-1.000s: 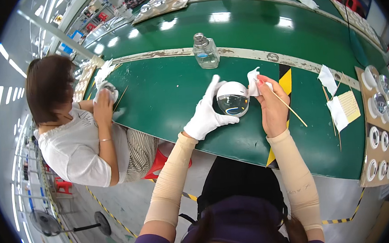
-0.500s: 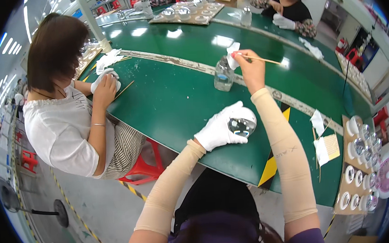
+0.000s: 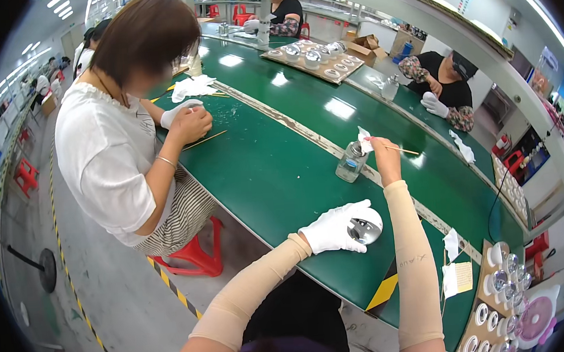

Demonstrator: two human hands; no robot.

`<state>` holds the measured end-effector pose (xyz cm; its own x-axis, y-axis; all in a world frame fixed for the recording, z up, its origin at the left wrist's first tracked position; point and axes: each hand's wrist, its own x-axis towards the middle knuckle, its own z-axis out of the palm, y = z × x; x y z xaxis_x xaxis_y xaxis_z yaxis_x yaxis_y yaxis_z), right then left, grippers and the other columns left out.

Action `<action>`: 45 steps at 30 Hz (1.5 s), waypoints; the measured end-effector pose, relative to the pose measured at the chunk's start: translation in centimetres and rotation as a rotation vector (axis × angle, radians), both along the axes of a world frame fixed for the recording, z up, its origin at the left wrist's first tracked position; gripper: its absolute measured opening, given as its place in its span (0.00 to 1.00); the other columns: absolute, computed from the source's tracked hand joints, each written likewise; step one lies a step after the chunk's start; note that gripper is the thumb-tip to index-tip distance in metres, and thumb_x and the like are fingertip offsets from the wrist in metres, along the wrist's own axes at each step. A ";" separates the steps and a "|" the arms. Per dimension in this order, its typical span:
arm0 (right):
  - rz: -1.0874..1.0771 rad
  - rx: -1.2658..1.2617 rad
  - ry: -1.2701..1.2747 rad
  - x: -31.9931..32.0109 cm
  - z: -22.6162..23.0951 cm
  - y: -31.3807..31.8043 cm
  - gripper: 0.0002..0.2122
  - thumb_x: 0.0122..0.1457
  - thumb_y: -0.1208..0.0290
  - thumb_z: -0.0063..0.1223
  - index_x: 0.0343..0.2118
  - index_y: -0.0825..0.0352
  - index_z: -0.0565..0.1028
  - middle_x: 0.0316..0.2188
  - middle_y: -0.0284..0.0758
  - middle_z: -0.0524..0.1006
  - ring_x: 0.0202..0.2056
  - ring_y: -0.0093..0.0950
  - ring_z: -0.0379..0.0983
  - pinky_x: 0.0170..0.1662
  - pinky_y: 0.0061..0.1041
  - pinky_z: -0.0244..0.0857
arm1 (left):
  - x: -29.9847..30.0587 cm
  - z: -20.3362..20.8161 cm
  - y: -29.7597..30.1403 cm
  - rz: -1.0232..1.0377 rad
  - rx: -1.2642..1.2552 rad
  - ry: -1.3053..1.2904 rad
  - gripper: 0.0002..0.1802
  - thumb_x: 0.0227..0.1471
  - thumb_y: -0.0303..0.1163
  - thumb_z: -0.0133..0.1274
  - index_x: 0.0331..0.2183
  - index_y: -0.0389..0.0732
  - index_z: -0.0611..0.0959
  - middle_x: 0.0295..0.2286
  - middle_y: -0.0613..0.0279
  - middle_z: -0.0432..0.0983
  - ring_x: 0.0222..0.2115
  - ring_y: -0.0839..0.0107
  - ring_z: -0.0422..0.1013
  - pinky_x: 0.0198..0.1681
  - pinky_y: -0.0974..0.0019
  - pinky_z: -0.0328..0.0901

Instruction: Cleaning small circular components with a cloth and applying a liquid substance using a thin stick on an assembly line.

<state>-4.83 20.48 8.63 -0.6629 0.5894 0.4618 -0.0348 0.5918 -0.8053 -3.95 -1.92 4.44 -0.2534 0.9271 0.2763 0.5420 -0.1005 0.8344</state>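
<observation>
My left hand (image 3: 330,230), in a white glove, closes around a clear, shiny glass lens (image 3: 367,227) just above the green table. My bare right hand (image 3: 385,157) pinches a white cloth (image 3: 364,137) and a thin wooden stick (image 3: 400,149), whose free end points right. The cloth is at the mouth of a clear glass bottle (image 3: 350,164) that stands on the table; whether it touches the rim I cannot tell. Beige sleeves cover both my forearms.
At right lie a white cloth with a yellowish pad (image 3: 458,277) and a board (image 3: 473,319) of lenses and white rings. A co-worker (image 3: 107,155) sits at left, another (image 3: 442,80) across the table. A tray of domes (image 3: 318,59) lies at the far side.
The whole view has swung, so the scene sits differently in it. My right hand has brought the cloth to the bottle's mouth. My left hand keeps its hold on the lens.
</observation>
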 end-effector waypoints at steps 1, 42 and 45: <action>0.005 -0.105 0.040 -0.1 0.1 -0.4 0.11 0.54 0.69 0.55 0.34 0.73 0.80 0.33 0.39 0.80 0.36 0.28 0.75 0.40 0.25 0.66 | 0.0 -0.1 -0.1 -0.003 -0.011 0.024 0.57 0.34 0.51 0.69 0.61 0.40 0.61 0.55 0.49 0.65 0.52 0.53 0.66 0.56 0.58 0.61; -0.029 -0.128 0.095 1.3 -1.5 -0.5 0.09 0.58 0.72 0.57 0.34 0.74 0.79 0.30 0.32 0.78 0.33 0.20 0.71 0.39 0.20 0.63 | 0.3 -0.9 -0.4 0.009 0.024 -0.032 0.59 0.30 0.39 0.71 0.61 0.39 0.58 0.49 0.48 0.69 0.45 0.51 0.71 0.49 0.59 0.66; -0.032 -0.131 0.094 1.1 -1.8 -0.5 0.09 0.58 0.73 0.56 0.35 0.75 0.79 0.30 0.33 0.79 0.33 0.20 0.71 0.39 0.20 0.64 | 0.0 -1.0 -0.4 0.007 0.027 -0.043 0.59 0.29 0.39 0.71 0.61 0.39 0.58 0.48 0.48 0.70 0.45 0.51 0.71 0.49 0.59 0.66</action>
